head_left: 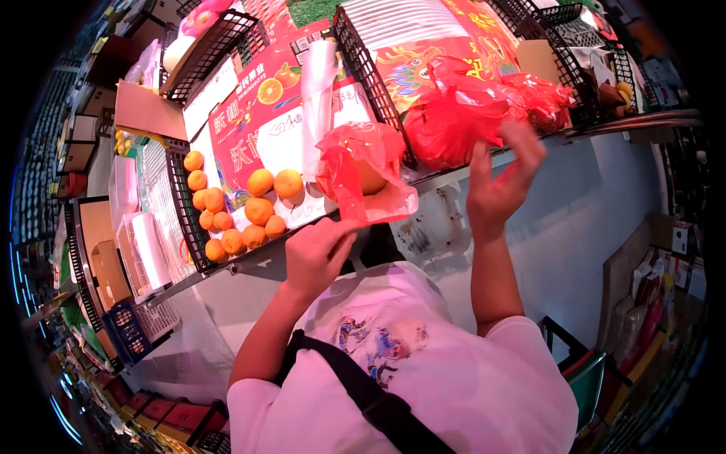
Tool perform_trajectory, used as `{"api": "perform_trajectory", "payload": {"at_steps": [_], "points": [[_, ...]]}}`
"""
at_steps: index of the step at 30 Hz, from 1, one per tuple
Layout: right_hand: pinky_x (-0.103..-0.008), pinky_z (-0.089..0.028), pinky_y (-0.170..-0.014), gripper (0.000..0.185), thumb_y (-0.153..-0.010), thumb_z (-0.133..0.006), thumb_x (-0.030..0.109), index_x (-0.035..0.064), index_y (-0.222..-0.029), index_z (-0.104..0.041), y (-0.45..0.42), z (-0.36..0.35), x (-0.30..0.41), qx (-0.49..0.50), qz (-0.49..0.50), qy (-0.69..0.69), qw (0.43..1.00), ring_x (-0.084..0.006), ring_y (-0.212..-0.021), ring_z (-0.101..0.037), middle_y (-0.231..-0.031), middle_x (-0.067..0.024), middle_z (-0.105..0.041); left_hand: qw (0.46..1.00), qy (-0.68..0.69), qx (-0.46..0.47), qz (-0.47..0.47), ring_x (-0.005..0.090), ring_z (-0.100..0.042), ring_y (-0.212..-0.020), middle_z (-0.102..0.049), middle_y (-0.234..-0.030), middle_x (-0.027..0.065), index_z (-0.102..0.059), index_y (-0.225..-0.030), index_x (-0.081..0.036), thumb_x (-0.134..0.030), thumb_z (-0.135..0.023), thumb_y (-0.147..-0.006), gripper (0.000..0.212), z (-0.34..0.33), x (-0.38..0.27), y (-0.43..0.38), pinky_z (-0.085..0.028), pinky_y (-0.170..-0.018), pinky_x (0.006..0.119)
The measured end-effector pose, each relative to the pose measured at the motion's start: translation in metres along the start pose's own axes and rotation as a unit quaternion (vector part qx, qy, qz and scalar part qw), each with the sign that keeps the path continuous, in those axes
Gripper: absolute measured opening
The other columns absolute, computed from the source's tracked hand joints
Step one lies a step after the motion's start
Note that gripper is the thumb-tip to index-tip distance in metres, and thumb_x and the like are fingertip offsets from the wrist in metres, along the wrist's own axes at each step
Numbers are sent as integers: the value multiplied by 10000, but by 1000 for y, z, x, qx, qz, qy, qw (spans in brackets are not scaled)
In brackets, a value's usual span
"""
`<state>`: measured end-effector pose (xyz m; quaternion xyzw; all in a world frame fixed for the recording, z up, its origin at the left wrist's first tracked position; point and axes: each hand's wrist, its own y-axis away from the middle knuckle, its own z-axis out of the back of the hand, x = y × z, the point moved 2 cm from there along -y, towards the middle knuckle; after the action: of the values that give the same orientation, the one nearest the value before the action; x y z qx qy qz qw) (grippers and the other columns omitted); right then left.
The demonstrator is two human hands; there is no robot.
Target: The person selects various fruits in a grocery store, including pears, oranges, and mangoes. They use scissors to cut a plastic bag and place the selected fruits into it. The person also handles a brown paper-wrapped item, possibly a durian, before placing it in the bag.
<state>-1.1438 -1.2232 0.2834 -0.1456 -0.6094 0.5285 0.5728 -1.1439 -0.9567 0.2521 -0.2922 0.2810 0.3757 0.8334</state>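
Note:
My left hand [320,249] pinches the lower edge of a thin red plastic bag [385,209]. A round orange-coloured fruit [371,177] shows in the bag's opening, partly covered by the film. My right hand [502,190], slightly blurred, is raised at the stall edge with its fingers apart and nothing in them. Just behind it sits a fuller red plastic bag [448,133], its contents hidden. Beside the pinched bag, to its left, several small orange citrus fruits [259,210] rest on white paper and a red printed fruit carton [255,122].
A roll of clear plastic bags [319,96] stretches across the carton. Black plastic crates [371,74] divide the stall. Another red bag [544,102] lies farther right. A blue crate [127,335] sits low on the left, and a green-backed chair [587,386] stands at the lower right.

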Motion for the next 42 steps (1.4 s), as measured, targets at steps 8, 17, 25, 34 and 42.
{"api": "perform_trajectory", "payload": {"at_steps": [8, 17, 25, 34, 42], "points": [[-406, -471, -761, 227, -687, -714, 34, 60, -839, -548, 4, 28, -28, 333, -25, 108, 936, -313, -909, -558, -908, -112, -563, 939, 256, -45, 223, 74, -584, -616, -583, -723, 11, -646, -1098, -34, 8, -606, -882, 224, 0, -19, 50, -448, -542, 206], [-402, -509, -785, 283, -749, -695, 27, 64, -1001, -571, 83, 87, 9, 281, -59, 66, 955, -306, -934, -592, -1169, -123, -534, 561, 662, -226, 442, 141, -573, -685, -566, -785, 16, -571, -1102, -107, -142, -549, -935, 172, -66, -14, 196, -505, -670, 328], [-443, -515, -844, 408, -808, -653, 128, 112, -1196, -529, 224, 192, 49, 445, -143, -13, 884, -343, -1064, -582, -1312, -136, -468, 491, 683, -67, 536, 169, -582, -718, -578, -805, 34, -583, -1103, -116, -132, -554, -926, 180, -145, -77, 287, -508, -700, 359], [-424, -522, -776, 266, -839, -613, 187, 118, -1094, -588, 261, 313, 47, 555, -122, -41, 822, -290, -969, -613, -1021, -83, -601, 481, 712, -37, 510, 181, -587, -750, -593, -823, 38, -605, -1073, -95, -145, -562, -925, 163, -236, -138, 285, -507, -715, 362], [-418, -512, -809, 286, -859, -619, 215, 127, -1130, -595, 227, 443, -40, 512, -177, -6, 841, -292, -982, -613, -1045, -83, -611, 425, 693, 30, 581, 208, -595, -816, -602, -866, 84, -612, -1041, -72, -168, -595, -897, 173, -355, -244, 211, -508, -719, 353]]}}
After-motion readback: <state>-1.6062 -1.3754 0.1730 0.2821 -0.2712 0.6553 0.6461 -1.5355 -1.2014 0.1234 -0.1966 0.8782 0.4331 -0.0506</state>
